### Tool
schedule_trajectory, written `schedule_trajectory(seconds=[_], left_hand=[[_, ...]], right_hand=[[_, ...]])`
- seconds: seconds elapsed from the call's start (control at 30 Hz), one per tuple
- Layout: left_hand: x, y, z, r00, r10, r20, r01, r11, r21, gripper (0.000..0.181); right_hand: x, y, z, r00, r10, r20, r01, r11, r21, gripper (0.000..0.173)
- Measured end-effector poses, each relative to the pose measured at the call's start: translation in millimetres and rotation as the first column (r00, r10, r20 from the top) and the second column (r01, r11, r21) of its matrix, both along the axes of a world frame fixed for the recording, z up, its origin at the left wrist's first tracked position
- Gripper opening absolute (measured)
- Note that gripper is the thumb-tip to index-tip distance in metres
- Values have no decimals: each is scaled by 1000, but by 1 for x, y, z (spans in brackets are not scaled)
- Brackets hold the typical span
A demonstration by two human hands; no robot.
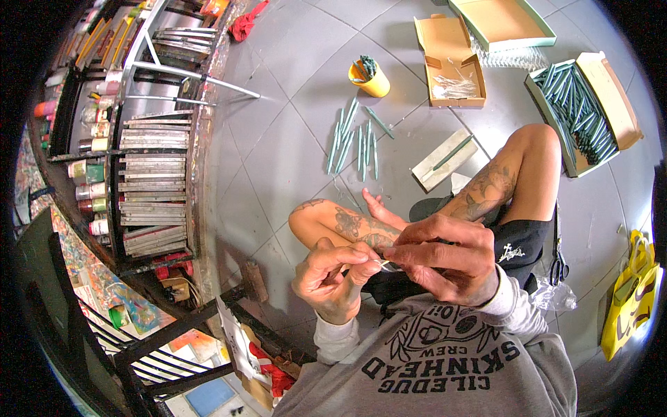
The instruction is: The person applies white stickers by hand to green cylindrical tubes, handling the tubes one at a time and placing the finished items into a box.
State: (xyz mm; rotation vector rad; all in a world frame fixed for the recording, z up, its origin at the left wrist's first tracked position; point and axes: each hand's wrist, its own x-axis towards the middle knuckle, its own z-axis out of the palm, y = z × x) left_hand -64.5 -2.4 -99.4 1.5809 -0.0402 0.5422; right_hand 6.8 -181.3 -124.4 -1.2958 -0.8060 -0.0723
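Note:
Close together above my crossed legs, my left hand (pixel 333 276) and my right hand (pixel 451 258) pinch a thin whitish strip or thread (pixel 384 262) between their fingertips; its exact kind is too small to tell. Past my shins, several green pens or pencils (pixel 365 148) lie in loose groups on the grey tiles. One more green pen or pencil (pixel 452 152) rests on a pale flat block (pixel 432 174). Behind them stands a yellow cup (pixel 383 86) holding dark green sticks. At the right, an open box (pixel 578 169) is full of similar green pens or pencils.
An open cardboard box (pixel 457 102) with clear plastic bits and a shallow box lid (pixel 513 48) lie at the back. Scissors (pixel 559 268), crumpled clear plastic (pixel 555 295) and a yellow bag (pixel 625 318) are at the right. A shelf rack (pixel 194 156) with jars and stacked frames stands left.

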Motion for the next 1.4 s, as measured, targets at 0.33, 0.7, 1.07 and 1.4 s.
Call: schedule_trajectory(seconds=[0.33,0.7,1.07,1.4], left_hand=[[-2,-2,6,998,60,-34,-60,998,-7,36],[-3,20,6,997,-51,-57,71,893,445,52],[-4,21,7,996,-66,-62,87,891,446,51],[2,14,7,999,-41,-3,39,912,408,43]], right_hand=[[-1,0,3,961,60,-270,-60,998,9,24],[23,-8,13,763,405,-503,-450,892,36,11],[24,-7,13,696,456,-554,-504,860,74,9],[24,-8,12,695,468,-546,-515,854,76,8]])
